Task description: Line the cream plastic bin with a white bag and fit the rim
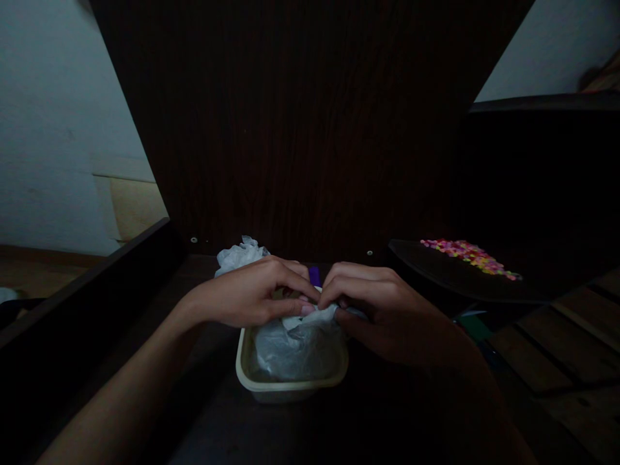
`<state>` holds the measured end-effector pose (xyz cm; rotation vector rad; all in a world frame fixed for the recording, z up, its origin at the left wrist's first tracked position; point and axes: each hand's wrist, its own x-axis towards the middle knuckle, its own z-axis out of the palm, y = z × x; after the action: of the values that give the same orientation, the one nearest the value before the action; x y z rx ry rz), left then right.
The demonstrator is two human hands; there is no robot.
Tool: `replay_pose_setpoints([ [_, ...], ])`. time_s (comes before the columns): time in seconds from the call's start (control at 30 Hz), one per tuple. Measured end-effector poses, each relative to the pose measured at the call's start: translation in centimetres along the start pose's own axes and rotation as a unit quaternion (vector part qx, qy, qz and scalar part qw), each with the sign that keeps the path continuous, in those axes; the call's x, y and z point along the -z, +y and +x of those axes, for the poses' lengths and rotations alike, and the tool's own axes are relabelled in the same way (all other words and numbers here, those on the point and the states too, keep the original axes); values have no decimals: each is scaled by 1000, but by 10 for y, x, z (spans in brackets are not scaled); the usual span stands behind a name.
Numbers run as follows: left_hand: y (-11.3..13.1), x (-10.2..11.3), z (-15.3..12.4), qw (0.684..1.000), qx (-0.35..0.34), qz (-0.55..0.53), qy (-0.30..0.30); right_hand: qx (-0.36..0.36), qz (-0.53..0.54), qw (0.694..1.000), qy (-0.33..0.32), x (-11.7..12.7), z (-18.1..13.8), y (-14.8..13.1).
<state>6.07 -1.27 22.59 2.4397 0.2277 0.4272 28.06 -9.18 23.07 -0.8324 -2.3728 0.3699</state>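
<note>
A pale rectangular plastic tub [245, 374] stands on the dark surface in front of me. Inside it lies a thin, whitish translucent plastic bag [295, 352], its top gathered upward. From the left, my left hand [264, 290] pinches the bag's gathered top between thumb and fingers. Opposite it, my right hand [378, 303] has its bent fingers closed on the same gathered plastic. The fingertips of both hands nearly meet above the tub. What the bag contains cannot be made out.
Crumpled clear plastic [241, 256] sits behind my left hand. A small purple item [314, 276] shows between the hands. On a dark curved shelf [426, 265] at right lies a pile of small pink and yellow pieces [472, 257]. A dark upright panel [300, 129] rises behind; a raised side board [97, 284] runs along the left.
</note>
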Motion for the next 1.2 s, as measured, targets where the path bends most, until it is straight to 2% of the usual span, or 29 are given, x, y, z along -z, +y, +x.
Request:
replay_pose_setpoints([
  [0.1, 0, 1, 0, 1000, 4, 16, -6, -10, -14, 1000, -9, 2, -2, -1],
  [0.33, -11, 2, 0, 999, 16, 31, -4, -106, -50, 986, -118, 7, -10, -11],
  [0.5, -17, 5, -3, 999, 41, 8, 7, -121, -51, 983, -132, 10, -13, -11],
  [0.63, -21, 16, -11, 996, 79, -9, 35, -110, -48, 982, -147, 13, -18, -13],
  [0.7, -23, 22, -16, 991, 103, -51, 67, -107, -53, 984, -135, 14, -21, -14],
  [0.8, -21, 25, -22, 972, 119, -159, 126, -106, -73, 989, -70, 9, -18, -10],
  [0.93, -9, 18, -19, 928, 85, -285, 224, -131, -92, 981, 108, -1, -2, 0],
  [1.0, -1, 14, -14, 906, 45, -317, 276, -136, -77, 976, 154, -5, 5, 1],
  [1.03, 3, 12, -12, 894, 27, -327, 304, -132, -58, 979, 143, -7, 7, 1],
  [1.13, 15, 4, -5, 856, -4, -345, 385, -109, 8, 992, 56, -11, 10, -2],
  [1.2, 22, -1, -2, 839, -24, -341, 422, -112, 29, 992, 53, -15, 12, -3],
])
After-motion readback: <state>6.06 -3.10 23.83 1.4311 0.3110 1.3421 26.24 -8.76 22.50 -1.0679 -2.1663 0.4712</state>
